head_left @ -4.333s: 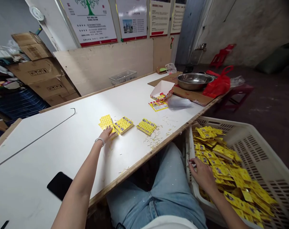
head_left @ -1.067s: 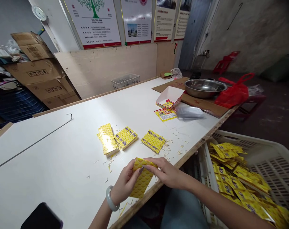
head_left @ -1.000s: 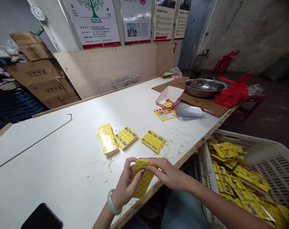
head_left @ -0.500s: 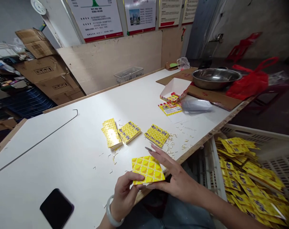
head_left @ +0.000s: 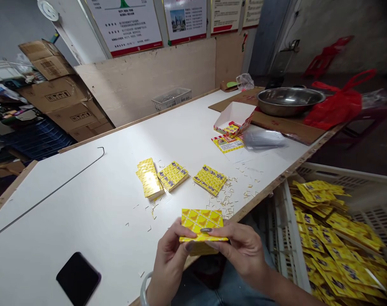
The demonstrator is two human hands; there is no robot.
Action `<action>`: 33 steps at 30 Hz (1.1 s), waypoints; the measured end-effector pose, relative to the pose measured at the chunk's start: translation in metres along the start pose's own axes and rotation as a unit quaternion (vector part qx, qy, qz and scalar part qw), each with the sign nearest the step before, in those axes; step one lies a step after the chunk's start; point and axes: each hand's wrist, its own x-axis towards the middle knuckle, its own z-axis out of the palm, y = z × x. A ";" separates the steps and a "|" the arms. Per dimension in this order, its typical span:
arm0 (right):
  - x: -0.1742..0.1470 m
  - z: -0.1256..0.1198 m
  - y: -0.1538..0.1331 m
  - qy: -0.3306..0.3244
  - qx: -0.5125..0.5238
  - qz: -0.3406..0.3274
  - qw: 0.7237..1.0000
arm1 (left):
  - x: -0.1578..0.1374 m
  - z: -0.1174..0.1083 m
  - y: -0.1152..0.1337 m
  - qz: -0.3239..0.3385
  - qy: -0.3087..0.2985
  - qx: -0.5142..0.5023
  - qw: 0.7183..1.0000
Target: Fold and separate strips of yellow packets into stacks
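Both hands hold a yellow printed card (head_left: 200, 217) with a diamond pattern, above the table's near edge. The card bends along its lower part, and a yellow flap shows beneath. My left hand (head_left: 171, 253), with a pale bangle at the wrist, pinches its left side. Gripping the right side is my right hand (head_left: 244, 246), its thumb and fingers closed on the bend. Beyond the hands lie a tall yellow card stack (head_left: 149, 178), a middle stack with purple print (head_left: 173, 175) and a similar right stack (head_left: 210, 180).
Thin paper scraps (head_left: 227, 197) litter the white table (head_left: 94, 204). A black phone (head_left: 78, 278) and a long thin metal rod (head_left: 53, 187) lie left. An open carton (head_left: 233, 117), plastic sleeves (head_left: 265, 140) and a steel basin (head_left: 289, 102) stand farther back. Right, a crate (head_left: 327, 170) holds yellow packets.
My right hand has gone from spread fingers beside the card to gripping its right side. The card now bends along its lower part and faces me more squarely.
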 end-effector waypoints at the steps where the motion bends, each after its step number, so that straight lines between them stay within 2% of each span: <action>1: -0.001 0.002 0.000 0.003 -0.002 0.004 1.000 | 0.002 0.001 0.001 -0.005 -0.004 -0.002 1.000; 5: 0.000 0.010 0.003 0.013 -0.007 0.047 0.999 | 0.007 0.004 -0.004 -0.044 0.037 -0.033 0.998; 8: 0.002 0.008 0.008 0.009 0.013 0.083 0.996 | 0.010 0.007 -0.009 -0.106 0.062 -0.104 0.987; 10: 0.004 -0.001 0.012 -0.020 0.004 0.046 0.999 | 0.013 0.007 -0.009 -0.159 0.062 -0.165 0.971; 12: 0.007 -0.014 0.014 -0.096 -0.045 -0.030 0.994 | 0.017 0.006 -0.007 -0.198 0.060 -0.208 0.956; 14: 0.013 -0.025 0.016 -0.181 -0.106 -0.093 0.973 | 0.021 0.005 -0.006 -0.204 0.063 -0.222 0.952; 16: 0.019 -0.031 0.019 -0.219 -0.139 -0.114 0.959 | 0.024 0.005 -0.006 -0.196 0.067 -0.218 0.954; 21: 0.025 -0.025 0.032 -0.151 -0.054 -0.080 0.984 | 0.027 0.009 -0.008 -0.214 0.074 -0.223 0.948; 25: 0.016 -0.005 0.039 -0.042 0.057 0.061 0.996 | 0.025 0.011 -0.016 -0.218 0.059 -0.232 0.946; 27: 0.012 0.004 0.037 0.011 0.089 0.133 0.987 | 0.023 0.010 -0.023 -0.190 0.062 -0.225 0.954; 29: 0.012 0.011 0.032 0.049 0.100 0.175 0.978 | 0.020 0.009 -0.029 -0.144 0.051 -0.212 0.965; 31: 0.013 0.015 0.027 0.065 0.103 0.186 0.975 | 0.018 0.009 -0.031 -0.094 0.043 -0.189 0.976; 33: 0.015 0.016 0.024 0.060 0.104 0.185 0.975 | 0.017 0.011 -0.030 -0.063 0.064 -0.159 0.983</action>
